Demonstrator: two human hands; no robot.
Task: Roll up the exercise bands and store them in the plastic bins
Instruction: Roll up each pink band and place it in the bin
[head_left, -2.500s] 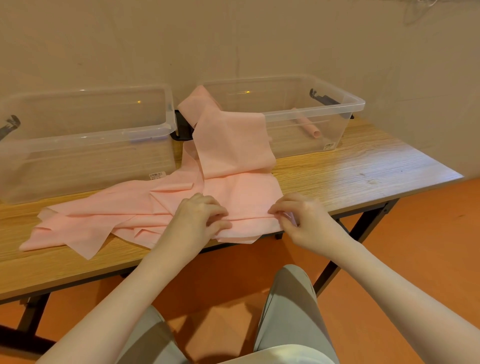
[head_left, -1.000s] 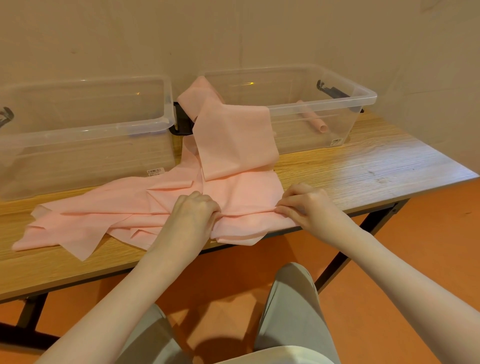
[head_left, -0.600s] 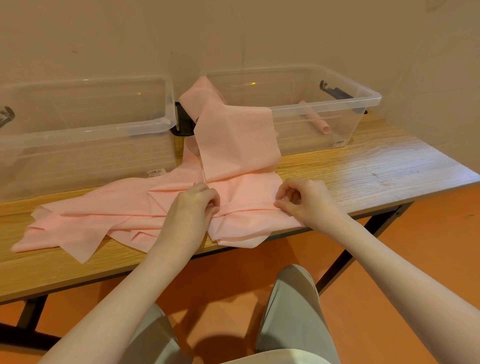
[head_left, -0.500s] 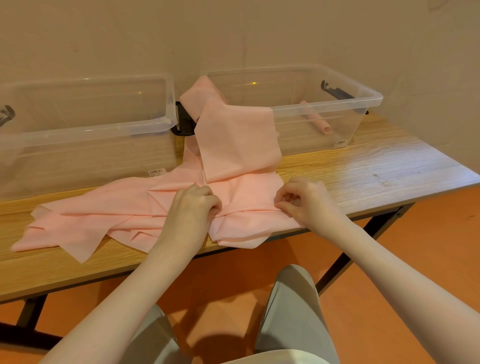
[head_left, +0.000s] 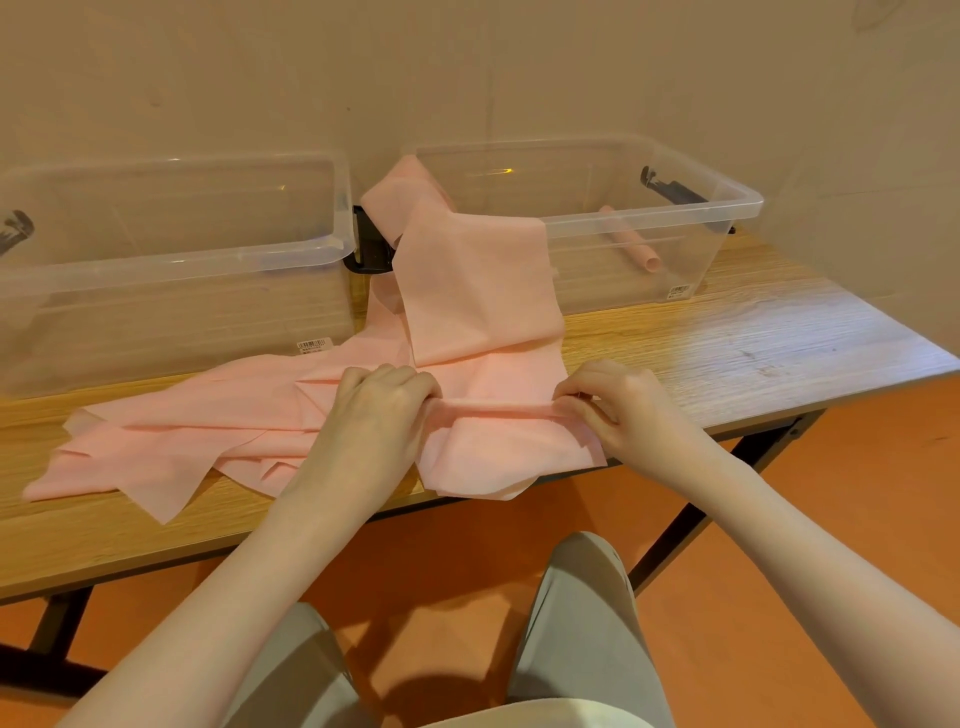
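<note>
Pink exercise bands (head_left: 478, 291) lie in a loose pile on the wooden table (head_left: 727, 348), one draped over the rim of the right clear plastic bin (head_left: 737, 202). A thin rolled fold (head_left: 498, 408) of a band runs between my hands near the table's front edge. My left hand (head_left: 382, 405) grips its left end with curled fingers. My right hand (head_left: 618, 405) pinches its right end. A rolled pink band (head_left: 631, 247) lies inside the right bin. The left clear bin (head_left: 171, 254) holds nothing that I can see.
Both bins stand side by side against the beige wall, black latches between them and at their outer ends. More band ends spread left across the table (head_left: 124, 462). My knees sit below the table edge over an orange floor.
Both hands have moved a little away from me across the band, and a narrow rolled fold has formed between them. The camera view has shifted slightly.
</note>
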